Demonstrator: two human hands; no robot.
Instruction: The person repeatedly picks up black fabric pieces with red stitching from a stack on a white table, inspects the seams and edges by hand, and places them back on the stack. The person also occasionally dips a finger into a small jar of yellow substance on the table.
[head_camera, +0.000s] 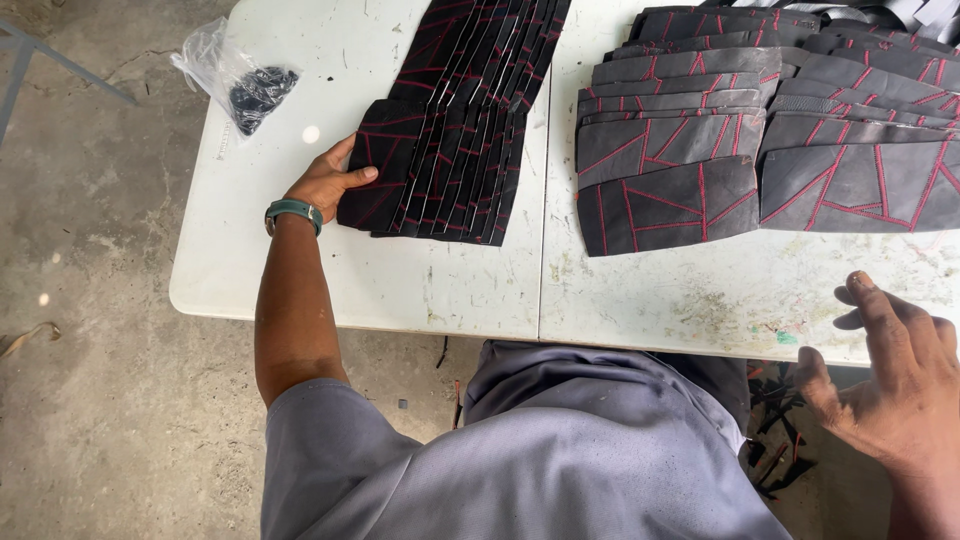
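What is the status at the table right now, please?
Left hand grips the edge of the left stack of black, red-stitched pieces. Right hand open, empty, at the table edge. Two more rows lie right. Bag lies clear, far left.

White table (400, 290), stained concrete floor (90, 380)

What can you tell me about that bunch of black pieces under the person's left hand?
The fanned stack of black pieces lies on the white table, left of its centre seam. The pieces look like leather or a similar sheet, flat and overlapping like cards, each crossed by thin red stitched lines. The row runs from the table's far edge toward the person. The left hand grips the nearest left piece, thumb on top. The right hand is well away from it.
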